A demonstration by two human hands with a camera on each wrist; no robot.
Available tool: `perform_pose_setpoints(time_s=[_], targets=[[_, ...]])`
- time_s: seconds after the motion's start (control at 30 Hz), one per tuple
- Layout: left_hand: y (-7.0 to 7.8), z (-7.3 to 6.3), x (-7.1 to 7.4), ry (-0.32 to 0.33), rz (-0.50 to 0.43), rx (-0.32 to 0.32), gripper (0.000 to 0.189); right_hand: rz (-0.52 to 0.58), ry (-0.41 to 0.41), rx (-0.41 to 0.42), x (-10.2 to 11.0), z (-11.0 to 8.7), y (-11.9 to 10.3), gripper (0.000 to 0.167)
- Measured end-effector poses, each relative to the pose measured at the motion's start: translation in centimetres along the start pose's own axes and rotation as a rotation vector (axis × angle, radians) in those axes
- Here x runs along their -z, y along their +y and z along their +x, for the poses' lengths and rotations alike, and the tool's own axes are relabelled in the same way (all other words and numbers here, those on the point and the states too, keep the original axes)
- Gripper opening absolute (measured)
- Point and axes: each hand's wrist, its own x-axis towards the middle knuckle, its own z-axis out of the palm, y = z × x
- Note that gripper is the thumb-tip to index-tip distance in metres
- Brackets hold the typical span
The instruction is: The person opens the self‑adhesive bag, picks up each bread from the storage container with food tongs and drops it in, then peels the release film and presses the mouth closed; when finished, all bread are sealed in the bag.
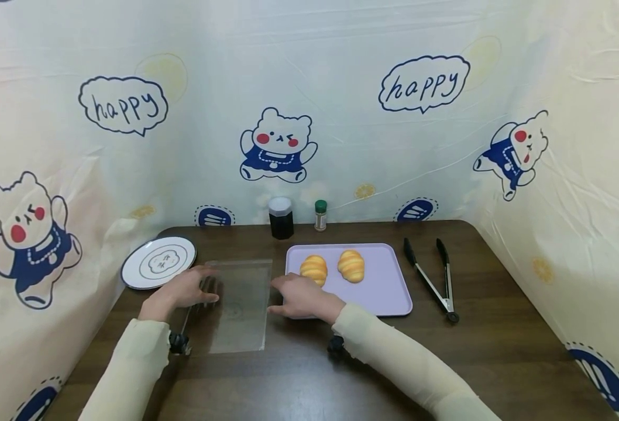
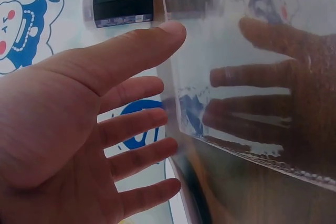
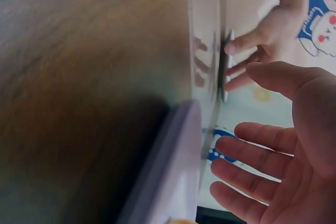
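A clear, flat rectangular plastic piece (image 1: 241, 307) lies on the table between my two hands; its glossy face mirrors the fingers in the left wrist view. At its left side my left hand (image 1: 180, 289) reaches in, fingers spread and fairly straight, thumb apart, nothing in its grasp. My right hand (image 1: 306, 297) hovers over the left edge of a lilac tray (image 1: 380, 298), fingers pointing toward the clear piece and empty. Two striped bread rolls (image 1: 313, 269) (image 1: 351, 266) sit on the tray, one partly hidden behind the right hand.
A white plate (image 1: 136, 272) with dark rim stands at the left, beside the left hand. At the back are a dark jar with a pale lid (image 1: 281, 219) and a small green-capped bottle (image 1: 320, 216). Black-tipped metal tongs (image 1: 436, 292) lie right of the tray. Printed curtains surround the table.
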Motion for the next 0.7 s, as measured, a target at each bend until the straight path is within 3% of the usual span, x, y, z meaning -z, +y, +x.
perform_pose_setpoints(time_s=[0.2,0.37,0.53,0.7], targets=[[-0.2,0.3,-0.3,-0.028,0.002,0.04,0.074,-0.093,-0.002,0.004,-1.0,0.9,-1.1,0.053],[-0.2,0.5,-0.5,-0.047,-0.005,0.035,0.073,-0.158,0.025,0.039,-1.6,1.1,-1.6,0.046],[-0.1,0.5,-0.6,-0.027,0.039,0.012,0.072,-0.197,0.049,0.089,-2.1,1.2,-1.7,0.037],[0.0,0.4,-0.8,-0.017,0.064,0.024,0.072,-0.232,0.031,0.078,-2.2,1.3,-1.8,0.043]])
